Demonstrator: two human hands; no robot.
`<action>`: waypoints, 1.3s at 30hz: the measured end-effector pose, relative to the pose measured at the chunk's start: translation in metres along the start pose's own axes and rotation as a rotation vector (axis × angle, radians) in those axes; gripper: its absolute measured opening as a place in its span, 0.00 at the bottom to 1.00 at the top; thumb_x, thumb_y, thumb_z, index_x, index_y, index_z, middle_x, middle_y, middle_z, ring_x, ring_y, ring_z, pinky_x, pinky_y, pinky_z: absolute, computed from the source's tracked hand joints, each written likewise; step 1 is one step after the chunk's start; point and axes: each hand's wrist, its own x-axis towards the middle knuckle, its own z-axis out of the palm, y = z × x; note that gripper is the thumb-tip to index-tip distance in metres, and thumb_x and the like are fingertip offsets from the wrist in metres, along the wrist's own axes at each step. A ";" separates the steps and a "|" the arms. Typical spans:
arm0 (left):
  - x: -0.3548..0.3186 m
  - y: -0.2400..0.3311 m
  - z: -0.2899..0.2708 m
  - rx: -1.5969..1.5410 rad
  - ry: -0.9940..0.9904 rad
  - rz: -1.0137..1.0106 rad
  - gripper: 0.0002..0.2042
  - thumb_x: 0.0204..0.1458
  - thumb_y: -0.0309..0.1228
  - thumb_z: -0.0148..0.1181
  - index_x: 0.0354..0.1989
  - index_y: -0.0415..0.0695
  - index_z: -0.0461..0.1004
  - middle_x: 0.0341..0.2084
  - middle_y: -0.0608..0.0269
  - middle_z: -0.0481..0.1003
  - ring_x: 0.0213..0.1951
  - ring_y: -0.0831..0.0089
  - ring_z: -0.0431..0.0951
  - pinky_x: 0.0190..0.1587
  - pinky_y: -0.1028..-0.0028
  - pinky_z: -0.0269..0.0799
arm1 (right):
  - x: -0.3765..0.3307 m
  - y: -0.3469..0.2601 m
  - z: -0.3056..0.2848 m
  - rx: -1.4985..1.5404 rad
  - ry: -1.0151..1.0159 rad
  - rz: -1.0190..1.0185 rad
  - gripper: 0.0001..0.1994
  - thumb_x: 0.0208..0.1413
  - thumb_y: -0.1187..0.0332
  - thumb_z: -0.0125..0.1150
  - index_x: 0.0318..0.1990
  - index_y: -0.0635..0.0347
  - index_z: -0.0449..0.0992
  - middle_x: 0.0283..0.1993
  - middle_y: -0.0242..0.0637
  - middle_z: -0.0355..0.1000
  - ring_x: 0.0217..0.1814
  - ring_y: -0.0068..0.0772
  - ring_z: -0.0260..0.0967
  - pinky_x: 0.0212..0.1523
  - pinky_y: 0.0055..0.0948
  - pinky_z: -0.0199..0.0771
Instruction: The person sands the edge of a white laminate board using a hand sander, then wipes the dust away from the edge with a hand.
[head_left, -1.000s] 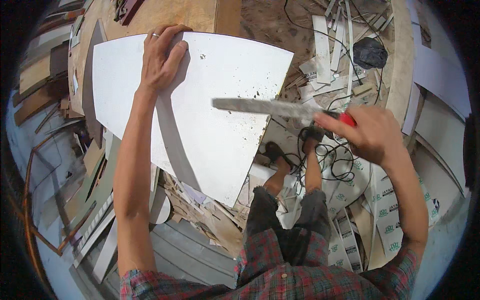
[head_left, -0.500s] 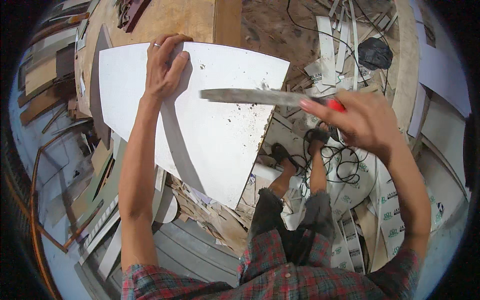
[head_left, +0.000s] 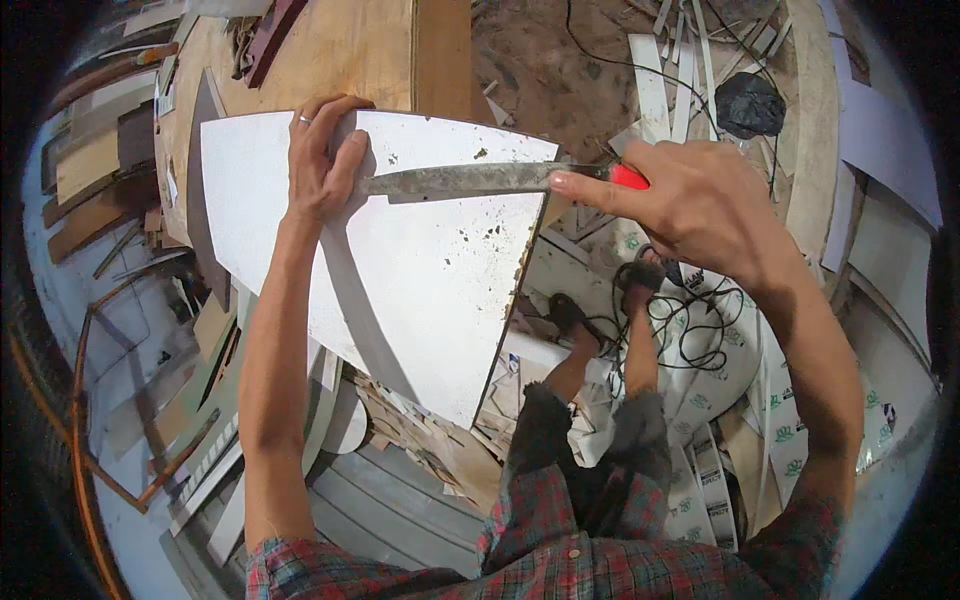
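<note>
A white fan-shaped board (head_left: 420, 270) with a dark, rough right edge lies on a wooden worktop. My left hand (head_left: 325, 165) grips its far edge, fingers over the rim and thumb on the white face. In my right hand (head_left: 690, 200) is a long, flat grey file (head_left: 470, 180) with a red handle; the index finger stretches along the metal. The file lies across the board's far right corner, its tip near my left thumb. Whether it touches the edge I cannot tell. Dark crumbs dot the board's right part.
The wooden worktop (head_left: 340, 60) is at the far left. Offcuts and white strips (head_left: 650, 90) litter the floor, with a black plastic bag (head_left: 750, 105) at the far right. A black cable (head_left: 690, 330) coils by my feet. Stacked panels (head_left: 90, 165) stand on the left.
My right hand has moved the file left, its tip now close to my left hand. The board appears slightly lower in view. My left hand keeps its grip.
</note>
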 end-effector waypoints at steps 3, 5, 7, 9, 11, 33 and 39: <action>0.001 0.001 -0.001 0.012 -0.021 0.010 0.19 0.52 0.32 0.55 0.51 0.40 0.77 0.45 0.51 0.73 0.50 0.57 0.72 0.56 0.65 0.65 | -0.001 0.000 -0.007 0.045 -0.047 0.005 0.34 0.56 0.71 0.58 0.68 0.16 0.65 0.31 0.35 0.69 0.30 0.41 0.74 0.27 0.40 0.74; 0.001 0.002 -0.001 0.024 -0.004 0.027 0.19 0.52 0.32 0.55 0.51 0.39 0.77 0.45 0.51 0.73 0.50 0.57 0.72 0.56 0.66 0.66 | -0.006 0.001 -0.012 0.034 -0.079 0.002 0.35 0.55 0.72 0.58 0.68 0.15 0.65 0.31 0.34 0.69 0.29 0.41 0.74 0.27 0.40 0.74; 0.000 0.002 0.000 -0.007 -0.008 -0.007 0.19 0.51 0.33 0.56 0.50 0.40 0.77 0.45 0.50 0.74 0.51 0.54 0.70 0.58 0.62 0.63 | -0.009 0.005 -0.013 -0.011 -0.158 0.028 0.36 0.54 0.73 0.58 0.67 0.15 0.66 0.30 0.34 0.69 0.28 0.40 0.73 0.26 0.39 0.74; 0.000 0.001 0.000 -0.015 -0.016 -0.013 0.19 0.51 0.34 0.56 0.50 0.40 0.77 0.46 0.50 0.73 0.51 0.54 0.70 0.57 0.62 0.63 | -0.004 0.010 -0.006 0.039 0.059 -0.047 0.37 0.48 0.75 0.62 0.65 0.20 0.70 0.25 0.32 0.65 0.23 0.39 0.68 0.23 0.38 0.69; 0.000 -0.001 -0.001 0.009 -0.023 0.017 0.19 0.53 0.33 0.55 0.52 0.38 0.76 0.47 0.51 0.72 0.50 0.58 0.71 0.55 0.66 0.66 | 0.000 0.014 0.002 0.066 0.134 -0.078 0.36 0.46 0.75 0.64 0.64 0.23 0.73 0.23 0.32 0.63 0.21 0.38 0.66 0.22 0.37 0.66; 0.001 -0.002 0.001 -0.040 0.007 0.015 0.19 0.49 0.34 0.56 0.48 0.39 0.77 0.44 0.51 0.74 0.49 0.55 0.70 0.57 0.62 0.63 | 0.018 0.024 0.001 0.074 0.084 -0.166 0.26 0.58 0.67 0.55 0.63 0.25 0.74 0.30 0.34 0.68 0.26 0.36 0.73 0.23 0.36 0.73; 0.000 -0.003 0.002 -0.037 0.009 -0.010 0.19 0.50 0.35 0.56 0.48 0.39 0.78 0.44 0.51 0.74 0.50 0.55 0.70 0.57 0.62 0.63 | 0.022 0.028 0.001 0.095 0.092 -0.199 0.24 0.59 0.67 0.53 0.62 0.25 0.74 0.32 0.35 0.70 0.29 0.39 0.75 0.24 0.37 0.74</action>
